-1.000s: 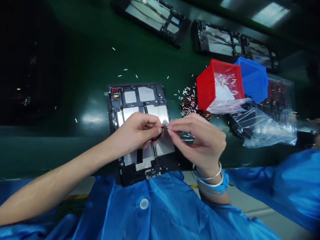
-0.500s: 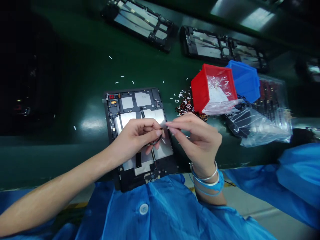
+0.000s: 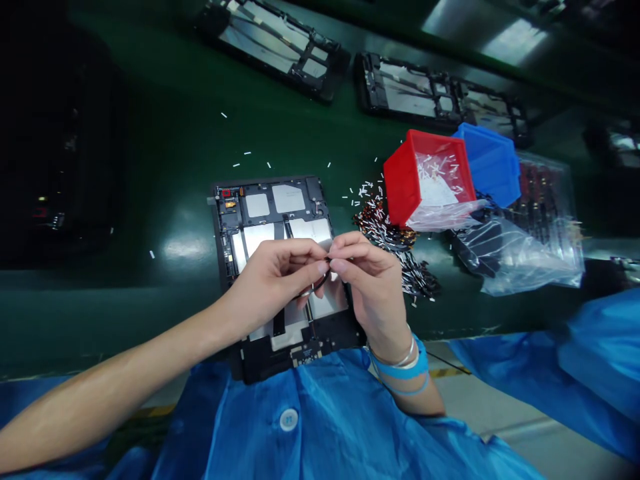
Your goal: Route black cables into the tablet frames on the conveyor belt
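Note:
My left hand [image 3: 273,277] pinches a thin dark cable [image 3: 319,285], which curves in a small loop below the fingertips. My right hand [image 3: 377,283] is closed too, its thumb and forefinger pressed at the upper end of that cable, fingertips almost touching those of the left. Any smaller piece between the right fingertips is hidden. Beneath both hands lies an opened tablet [image 3: 335,339], its silver plates and circuit parts facing up; the wrists and fingers cover part of its middle.
Right of the hands, a heap of short cables [image 3: 417,275] lies by a red bin [image 3: 400,183] holding white strips. Beside it are a blue bin [image 3: 493,160] and a clear plastic bag [image 3: 535,263]. More opened tablets [image 3: 407,90] lie at the back. Small white strips dot the green table.
My right hand has moved left and closed in on the left fingertips at the cable's end. The heap of cables it partly covered now shows. My left hand has stayed nearly still.

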`<state>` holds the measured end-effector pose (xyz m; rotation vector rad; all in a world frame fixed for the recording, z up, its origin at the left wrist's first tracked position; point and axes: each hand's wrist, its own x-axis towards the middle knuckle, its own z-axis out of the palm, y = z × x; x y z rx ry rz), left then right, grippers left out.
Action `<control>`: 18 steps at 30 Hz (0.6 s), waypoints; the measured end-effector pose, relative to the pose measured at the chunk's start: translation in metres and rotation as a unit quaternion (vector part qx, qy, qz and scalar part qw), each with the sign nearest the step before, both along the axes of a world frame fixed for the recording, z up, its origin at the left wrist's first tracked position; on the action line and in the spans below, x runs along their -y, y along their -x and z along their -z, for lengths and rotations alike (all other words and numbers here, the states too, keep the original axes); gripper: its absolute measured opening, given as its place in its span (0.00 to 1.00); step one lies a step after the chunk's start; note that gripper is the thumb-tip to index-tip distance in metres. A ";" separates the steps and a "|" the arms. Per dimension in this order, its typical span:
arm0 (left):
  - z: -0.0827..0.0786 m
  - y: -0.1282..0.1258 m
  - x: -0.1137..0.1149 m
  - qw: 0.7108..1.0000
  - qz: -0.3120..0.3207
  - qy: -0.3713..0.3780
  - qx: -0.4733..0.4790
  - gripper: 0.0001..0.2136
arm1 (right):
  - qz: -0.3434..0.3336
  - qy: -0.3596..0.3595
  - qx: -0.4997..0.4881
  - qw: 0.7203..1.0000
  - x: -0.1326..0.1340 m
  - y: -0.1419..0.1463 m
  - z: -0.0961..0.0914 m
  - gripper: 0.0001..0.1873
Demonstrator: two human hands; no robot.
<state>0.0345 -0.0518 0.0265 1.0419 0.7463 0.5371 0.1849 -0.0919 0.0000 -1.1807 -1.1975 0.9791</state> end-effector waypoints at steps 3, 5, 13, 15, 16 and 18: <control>-0.001 -0.001 0.001 1.000 -0.006 -0.011 -0.005 0.05 | 0.009 0.010 -0.023 1.000 0.001 0.003 0.001 0.04; -0.001 -0.001 0.002 0.999 -0.008 -0.030 -0.015 0.06 | 0.007 0.011 -0.036 0.999 0.001 0.004 0.000 0.05; 0.000 0.002 0.003 0.965 -0.014 -0.239 -0.108 0.08 | -0.019 0.015 -0.006 1.000 0.000 0.001 -0.001 0.02; 0.002 0.003 0.004 0.942 -0.029 -0.307 -0.135 0.08 | -0.021 0.014 -0.005 1.000 0.000 0.002 -0.001 0.01; 0.003 0.003 0.005 0.930 -0.041 -0.337 -0.142 0.08 | -0.019 0.011 -0.008 1.000 0.001 0.003 -0.001 0.01; 0.004 0.004 0.006 0.915 -0.060 -0.373 -0.141 0.07 | -0.008 -0.002 -0.021 1.000 0.001 0.005 0.000 0.02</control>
